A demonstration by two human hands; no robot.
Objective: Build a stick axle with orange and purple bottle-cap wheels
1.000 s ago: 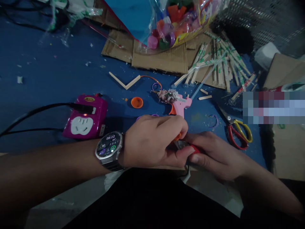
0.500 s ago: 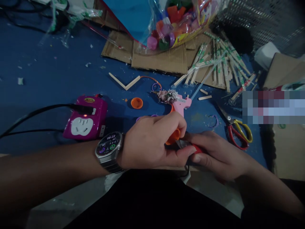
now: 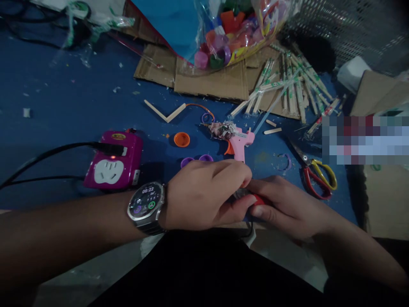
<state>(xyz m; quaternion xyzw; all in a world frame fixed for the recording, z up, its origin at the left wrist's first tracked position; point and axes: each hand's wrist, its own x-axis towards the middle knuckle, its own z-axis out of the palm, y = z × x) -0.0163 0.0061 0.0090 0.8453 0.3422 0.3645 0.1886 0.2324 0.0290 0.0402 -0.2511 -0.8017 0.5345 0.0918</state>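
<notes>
My left hand [image 3: 201,192], with a watch on its wrist, is closed near the table's front edge. An orange bottle cap showed in its fingers a moment ago; the curled fingers now hide it. My right hand [image 3: 287,207] is closed around a red-handled tool [image 3: 259,199], whose metal part runs in under the left hand's fingers. What kind of tool it is cannot be made out. Just beyond the hands lies a pink glue gun [image 3: 240,143] with a clear stick in its back. Two purple bottle caps [image 3: 206,158] and an orange cap [image 3: 182,139] lie nearby.
A magenta power socket [image 3: 113,160] with plugged cables sits left. Scissors [image 3: 315,175] lie right, their blades pointing away from me. Behind are cardboard [image 3: 207,83], a bag of coloured caps [image 3: 220,38], wrapped wooden sticks [image 3: 290,89] and two joined sticks [image 3: 168,117].
The left hand has rolled over, so the orange cap in its fingers is no longer visible. Both purple caps and the glue gun's trigger now show more. The right hand barely moved.
</notes>
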